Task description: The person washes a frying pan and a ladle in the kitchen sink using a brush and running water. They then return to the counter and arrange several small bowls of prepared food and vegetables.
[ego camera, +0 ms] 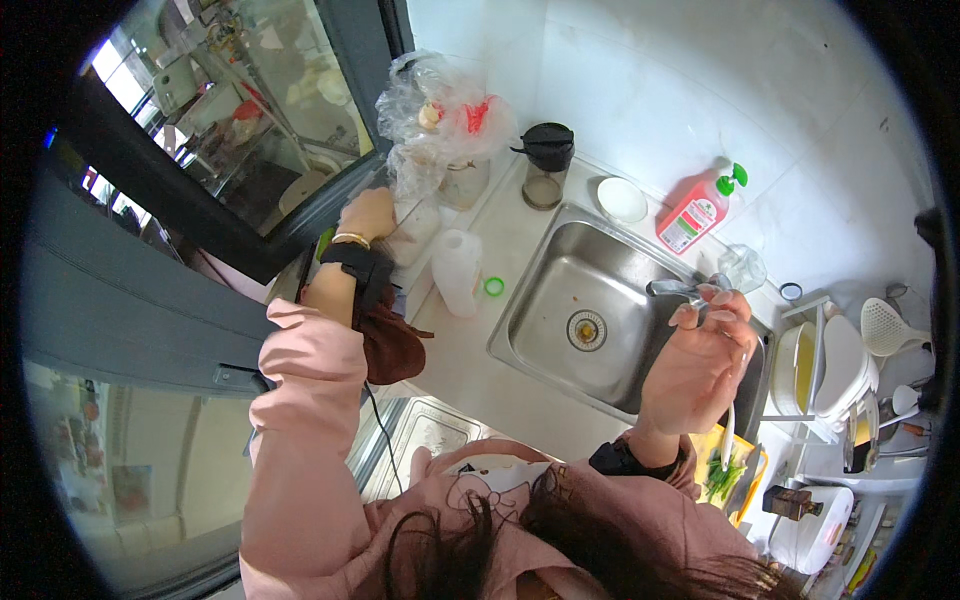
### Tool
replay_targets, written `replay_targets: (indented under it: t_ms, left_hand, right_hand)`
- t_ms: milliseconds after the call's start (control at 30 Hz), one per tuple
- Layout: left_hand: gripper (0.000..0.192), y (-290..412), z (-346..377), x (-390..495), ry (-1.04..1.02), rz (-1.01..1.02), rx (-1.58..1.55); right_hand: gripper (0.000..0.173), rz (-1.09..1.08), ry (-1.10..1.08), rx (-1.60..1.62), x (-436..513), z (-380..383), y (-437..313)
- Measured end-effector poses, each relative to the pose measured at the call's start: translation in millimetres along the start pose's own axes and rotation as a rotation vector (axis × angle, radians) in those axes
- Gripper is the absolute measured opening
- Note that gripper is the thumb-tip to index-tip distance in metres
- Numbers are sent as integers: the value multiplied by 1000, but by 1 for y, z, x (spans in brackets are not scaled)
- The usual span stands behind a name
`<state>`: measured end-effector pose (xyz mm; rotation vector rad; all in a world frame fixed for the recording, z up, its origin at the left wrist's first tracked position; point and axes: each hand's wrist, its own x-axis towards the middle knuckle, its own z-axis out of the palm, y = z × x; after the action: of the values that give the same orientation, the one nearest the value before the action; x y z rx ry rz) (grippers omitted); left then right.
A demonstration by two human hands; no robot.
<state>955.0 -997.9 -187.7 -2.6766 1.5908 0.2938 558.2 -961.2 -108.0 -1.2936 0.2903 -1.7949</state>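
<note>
My left hand [369, 214], its fingers bent and partly hidden, is at a clear plastic bag [420, 161] in the counter's corner; whether it grips anything is unclear. Beside it stand a white translucent plastic bottle [456, 270] and a green ring [493, 286]. My right hand [701, 360] hovers palm up, fingers loosely curled and apart, over the right side of the steel sink [574, 277]. Its fingertips are near the metal faucet [671, 288], and no object shows in the palm. Small scraps lie around the sink's drain strainer [586, 331].
Behind the sink are a black-lidded pitcher [546, 161], a white dish [622, 199] and a pink soap pump bottle [694, 214]. To the right are a dish rack [817, 367] and a yellow cutting board [705, 450] with cut greens [724, 476] and a knife [746, 480]. A window frame [300, 232] borders the left.
</note>
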Motion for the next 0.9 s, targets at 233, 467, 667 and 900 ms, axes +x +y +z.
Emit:
replay_targets:
  t_ms: [233,467,667,900]
  left_hand:
    - [36,0,-9,-8,17,84,-58]
    - [46,-3,-7,-2,13,32,-37]
    - [60,-3,-18,-5,96,115,70]
    - [47,-24,-50,-35,518,92,256]
  right_hand:
    - [36,32,-41,-28,-11,-4,6]
    - [28,75,-22,-32,-39,16,-7]
    - [22,45,-2,-127,-71,20,-37]
    - [17,108,-4,-279,-131,19,-57]
